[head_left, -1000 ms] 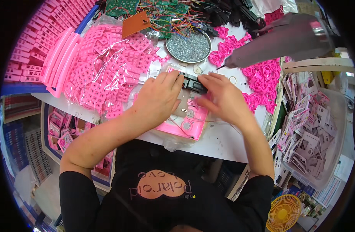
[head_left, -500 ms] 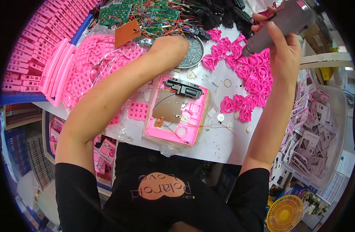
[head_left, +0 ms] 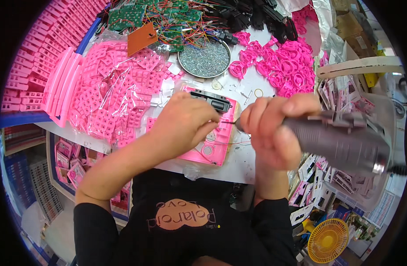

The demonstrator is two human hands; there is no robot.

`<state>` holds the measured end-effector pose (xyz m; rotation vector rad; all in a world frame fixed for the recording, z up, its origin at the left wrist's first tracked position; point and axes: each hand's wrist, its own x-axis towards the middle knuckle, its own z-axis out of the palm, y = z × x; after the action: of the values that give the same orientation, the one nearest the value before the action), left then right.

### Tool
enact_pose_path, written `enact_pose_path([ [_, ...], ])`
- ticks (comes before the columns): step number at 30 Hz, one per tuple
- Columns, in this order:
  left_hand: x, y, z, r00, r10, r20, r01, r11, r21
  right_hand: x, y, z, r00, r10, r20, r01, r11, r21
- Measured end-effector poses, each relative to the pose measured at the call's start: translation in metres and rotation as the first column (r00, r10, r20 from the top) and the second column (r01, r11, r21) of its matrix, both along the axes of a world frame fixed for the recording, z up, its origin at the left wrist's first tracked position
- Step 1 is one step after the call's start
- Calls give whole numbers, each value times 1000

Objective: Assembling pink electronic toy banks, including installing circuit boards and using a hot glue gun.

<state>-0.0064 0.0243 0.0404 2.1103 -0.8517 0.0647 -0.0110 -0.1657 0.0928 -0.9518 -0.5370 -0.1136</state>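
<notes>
My right hand (head_left: 276, 128) is wrapped round a dark grey electric screwdriver (head_left: 336, 142), which lies nearly level with its thin bit pointing left. Close to the bit's tip, my left hand (head_left: 183, 120) pinches its thumb and fingers together; whatever they hold is too small to make out. Both hands are above a pink plastic housing (head_left: 219, 155), which lies open on the table. A black oblong part (head_left: 219, 104) sits along the housing's far edge. Thin wires cross its inside, and my left hand hides much of its left half.
A round dish (head_left: 181, 66) of small metal screws stands beyond the housing. Bagged pink keypad pieces (head_left: 110, 93) lie left, pink ring-shaped parts (head_left: 287, 66) right. Green circuit boards (head_left: 126, 17) with wires are at the back. A clear bin (head_left: 385, 133) of pale parts stands right.
My left hand has come from the screw dish back toward me, over the housing. My right hand has brought the screwdriver down and left, turning it level, its bit now beside my left fingers.
</notes>
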Motion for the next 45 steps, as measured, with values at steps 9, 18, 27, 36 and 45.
enact_pose_path([
  [9, -16, -5, -17, 990, 31, -138, -55, 983, -174, -8, -3, -3, 994, 98, 46, -95, 993, -71],
  [18, -11, -22, -9, 937, 258, 233, -251, 966, -62, -3, 4, -9, 995, -78, 67, 86, 989, -124],
  [27, 7, -19, -27, 927, 171, 334, -283, 903, 323, 41, -6, -59, 961, -277, 5, 268, 926, -265],
  [36, 13, -22, -29, 940, 150, 307, -235, 936, 262, 46, -4, -78, 937, -285, 200, 347, 812, -470],
  [45, 15, 20, 48, 969, 3, 245, -51, 980, 193, 70, -77, -31, 965, -257, -43, 165, 729, -664],
])
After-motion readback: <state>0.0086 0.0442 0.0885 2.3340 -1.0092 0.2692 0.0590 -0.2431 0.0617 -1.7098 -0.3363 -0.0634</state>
